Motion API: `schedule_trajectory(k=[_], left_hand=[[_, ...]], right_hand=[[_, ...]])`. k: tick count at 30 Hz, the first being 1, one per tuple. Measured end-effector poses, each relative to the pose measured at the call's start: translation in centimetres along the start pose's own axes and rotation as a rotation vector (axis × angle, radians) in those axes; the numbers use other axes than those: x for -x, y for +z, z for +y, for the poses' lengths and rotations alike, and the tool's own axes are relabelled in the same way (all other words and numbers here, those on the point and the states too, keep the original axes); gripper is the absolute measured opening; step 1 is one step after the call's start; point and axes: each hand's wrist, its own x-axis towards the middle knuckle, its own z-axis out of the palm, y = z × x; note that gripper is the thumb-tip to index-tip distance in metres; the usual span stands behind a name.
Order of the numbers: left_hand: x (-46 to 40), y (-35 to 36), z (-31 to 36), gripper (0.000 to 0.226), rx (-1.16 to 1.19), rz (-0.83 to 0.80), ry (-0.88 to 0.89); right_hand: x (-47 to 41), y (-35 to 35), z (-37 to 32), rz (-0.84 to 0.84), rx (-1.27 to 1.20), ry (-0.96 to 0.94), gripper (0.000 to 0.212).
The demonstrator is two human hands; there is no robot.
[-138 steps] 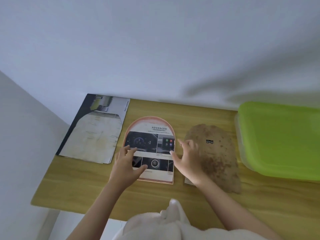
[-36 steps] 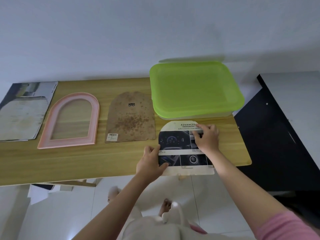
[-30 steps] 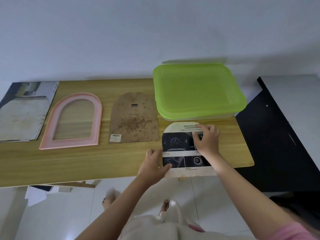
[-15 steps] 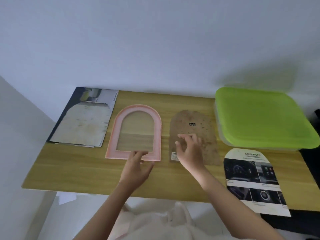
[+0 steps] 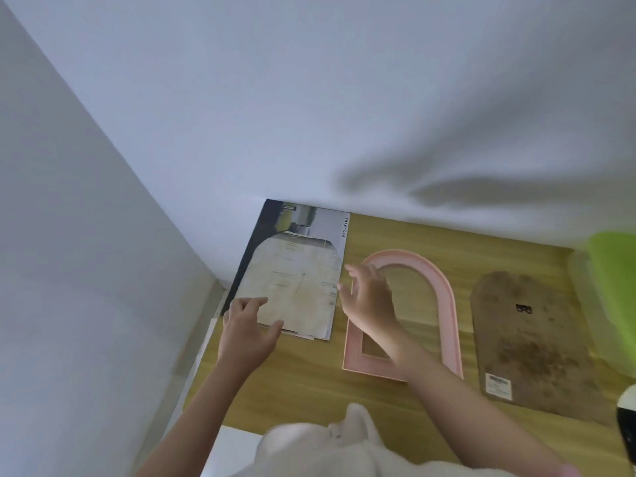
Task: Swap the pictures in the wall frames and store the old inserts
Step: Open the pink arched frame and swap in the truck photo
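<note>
An empty pink arched frame [image 5: 444, 290] lies flat on the wooden table [image 5: 309, 380]. Left of it a pale arch-shaped paper [image 5: 296, 280] rests on a dark magazine page [image 5: 268, 228] against the wall. My left hand [image 5: 246, 333] touches the paper's near left corner, thumb and fingers apart. My right hand [image 5: 370, 299] hovers open over the frame's left side, fingertips at the paper's right edge. The brown stained backing board [image 5: 530, 342] lies right of the frame. A sliver of the printed old insert [image 5: 626, 421] shows at the right edge.
A green plastic lidded box [image 5: 616, 287] sits at the far right, cut off by the image edge. White walls close in behind and to the left of the table. A white garment [image 5: 327, 445] fills the bottom centre.
The old insert was set down at the table's right end. Both hands then moved left across the frame and backing board to the pale paper on the magazine page.
</note>
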Motion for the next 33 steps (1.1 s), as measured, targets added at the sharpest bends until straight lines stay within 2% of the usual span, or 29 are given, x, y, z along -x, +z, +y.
schedule_trajectory(k=[6, 12, 14, 21, 27, 30, 33], left_hand=[[-3.0, -0.6, -2.2, 0.061, -0.027, -0.033, -0.032], [-4.4, -0.2, -2.2, 0.078, -0.099, -0.052, -0.09], [-4.6, 0.0, -2.2, 0.081, -0.136, -0.044, -0.109], [-5.2, 0.0, -2.2, 0.087, -0.129, -0.042, -0.137], [-6.0, -0.2, -2.2, 0.092, -0.126, -0.043, -0.131], [-6.2, -0.2, -2.3, 0.092, -0.135, -0.043, -0.104], [-6.0, -0.1, -2.5, 0.095, -0.028, -0.045, -0.06]], right_hand=[[-5.9, 1.9, -1.8, -0.173, 0.142, 0.008, 0.053], [-11.1, 2.2, -2.2, -0.388, 0.476, 0.028, 0.084], [-11.7, 2.3, -2.2, -0.432, 0.52, 0.043, 0.091], [-12.4, 2.6, -2.2, -0.441, 0.463, 0.087, 0.094], [-12.5, 2.6, -2.2, -0.473, 0.388, 0.129, 0.084], [-12.6, 2.7, -2.1, -0.462, 0.358, 0.131, 0.095], [-12.6, 2.6, -1.9, -0.468, 0.355, 0.127, 0.102]])
